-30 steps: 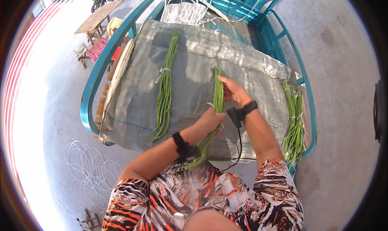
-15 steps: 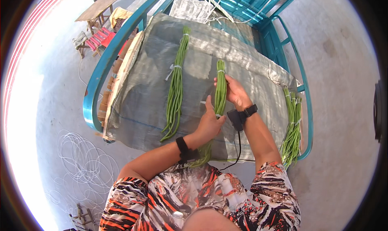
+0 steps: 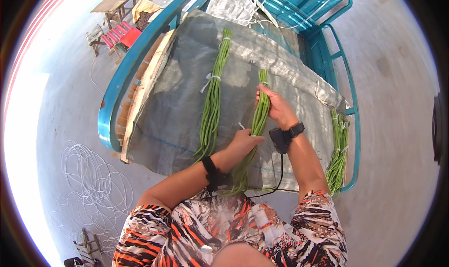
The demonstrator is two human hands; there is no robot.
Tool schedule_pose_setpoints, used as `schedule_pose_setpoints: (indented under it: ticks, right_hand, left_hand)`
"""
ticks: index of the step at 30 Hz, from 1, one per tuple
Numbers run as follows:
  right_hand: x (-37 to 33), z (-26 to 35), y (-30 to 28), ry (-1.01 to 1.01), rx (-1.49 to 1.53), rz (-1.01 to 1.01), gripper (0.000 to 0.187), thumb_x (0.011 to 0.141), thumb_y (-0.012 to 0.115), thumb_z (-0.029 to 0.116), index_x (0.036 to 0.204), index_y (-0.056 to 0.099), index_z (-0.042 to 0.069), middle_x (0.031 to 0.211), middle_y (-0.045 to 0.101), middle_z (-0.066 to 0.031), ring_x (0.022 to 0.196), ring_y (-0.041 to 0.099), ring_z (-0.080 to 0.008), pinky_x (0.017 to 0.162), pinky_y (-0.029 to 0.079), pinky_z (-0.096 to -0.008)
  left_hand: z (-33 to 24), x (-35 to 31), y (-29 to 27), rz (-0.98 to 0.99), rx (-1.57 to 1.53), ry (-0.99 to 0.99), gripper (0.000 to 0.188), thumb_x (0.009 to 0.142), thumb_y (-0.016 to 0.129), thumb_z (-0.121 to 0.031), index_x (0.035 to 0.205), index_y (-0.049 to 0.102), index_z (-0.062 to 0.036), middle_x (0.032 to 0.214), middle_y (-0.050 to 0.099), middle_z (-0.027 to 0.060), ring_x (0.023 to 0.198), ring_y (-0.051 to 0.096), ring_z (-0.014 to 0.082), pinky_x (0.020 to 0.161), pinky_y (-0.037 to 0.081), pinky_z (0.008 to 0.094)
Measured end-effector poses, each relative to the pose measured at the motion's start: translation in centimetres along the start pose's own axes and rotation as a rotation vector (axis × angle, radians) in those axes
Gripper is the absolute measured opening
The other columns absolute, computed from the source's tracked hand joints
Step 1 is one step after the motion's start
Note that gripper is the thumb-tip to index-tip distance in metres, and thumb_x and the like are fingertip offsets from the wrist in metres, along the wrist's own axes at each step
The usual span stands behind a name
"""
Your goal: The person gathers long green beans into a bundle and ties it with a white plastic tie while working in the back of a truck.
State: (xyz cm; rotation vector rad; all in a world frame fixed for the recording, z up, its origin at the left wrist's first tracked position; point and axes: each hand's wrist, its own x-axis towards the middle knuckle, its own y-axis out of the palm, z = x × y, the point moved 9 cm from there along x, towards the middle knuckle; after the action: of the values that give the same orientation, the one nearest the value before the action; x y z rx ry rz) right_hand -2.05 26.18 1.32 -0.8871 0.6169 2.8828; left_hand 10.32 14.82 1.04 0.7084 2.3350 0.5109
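Between my hands is a bundle of long green beans [image 3: 260,117], tied near its top with a white band. My right hand [image 3: 277,107] grips it near the upper end, thumb across the front. Lower down, my left hand [image 3: 243,144] is closed around the bundle where a white tie end sticks out. The lower bean ends hang toward my shirt, partly behind my left hand and wrist. Another tied bundle of long beans [image 3: 213,101] lies on the grey sheet [image 3: 177,98] to the left. More tied bundles [image 3: 338,157] rest at the sheet's right edge.
The sheet covers a blue metal cart bed with rails at left [image 3: 111,98] and right [image 3: 354,126]. White cord and a pale sack [image 3: 229,10] lie at the far end. Loose white wire coils [image 3: 93,178] are on the floor at left, near a red chair [image 3: 128,37] and wooden table [image 3: 117,3].
My right hand has moved its thumb across the front of the bundle. My left hand has closed round the lower part, and the bundle is tilted more. The whole view has shifted slightly.
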Motion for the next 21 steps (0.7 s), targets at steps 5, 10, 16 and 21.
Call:
schedule_pose_setpoints:
  ticks: [5, 10, 16, 21]
  right_hand:
    - [0.9, -0.3, 1.3, 0.083, 0.078, -0.002, 0.024, 0.088, 0.062, 0.021, 0.1, 0.054, 0.002, 0.08, 0.053, -0.0038, 0.067, 0.055, -0.0148, 0.059, 0.052, -0.0318]
    - [2.5, 1.9, 3.8, 0.018, 0.017, 0.053, 0.03, 0.091, 0.058, 0.025, 0.103, 0.051, -0.001, 0.08, 0.053, -0.0054, 0.066, 0.055, -0.0162, 0.061, 0.053, -0.0322]
    - [7.2, 4.3, 5.6, -0.084, 0.06, 0.08, 0.022, 0.093, 0.053, 0.025, 0.097, 0.049, 0.003, 0.083, 0.055, -0.0081, 0.064, 0.055, -0.0177, 0.058, 0.052, -0.0344]
    - [9.7, 5.3, 7.4, -0.14, 0.096, 0.054, 0.023, 0.093, 0.053, 0.026, 0.098, 0.048, 0.005, 0.083, 0.056, -0.0084, 0.064, 0.055, -0.0172, 0.057, 0.052, -0.0324]
  left_hand:
    - [-1.6, -0.1, -0.3, -0.022, 0.097, 0.108, 0.023, 0.082, 0.062, -0.023, 0.085, 0.059, -0.0002, 0.07, 0.053, 0.002, 0.063, 0.05, 0.0099, 0.055, 0.04, 0.0285]
    - [-5.4, -1.1, -1.3, -0.143, 0.248, 0.262, 0.023, 0.081, 0.061, -0.023, 0.084, 0.059, -0.0003, 0.072, 0.054, 0.0026, 0.064, 0.05, 0.0103, 0.056, 0.04, 0.0284]
    - [-7.7, 1.0, -2.4, -0.082, -0.079, 0.281, 0.021, 0.084, 0.055, -0.021, 0.089, 0.058, -0.0014, 0.077, 0.057, 0.0052, 0.065, 0.053, 0.0125, 0.058, 0.044, 0.0282]
    - [-9.8, 2.1, -5.1, -0.182, -0.08, 0.227, 0.018, 0.087, 0.052, -0.017, 0.094, 0.056, -0.0011, 0.077, 0.058, 0.0054, 0.065, 0.055, 0.0145, 0.057, 0.046, 0.0294]
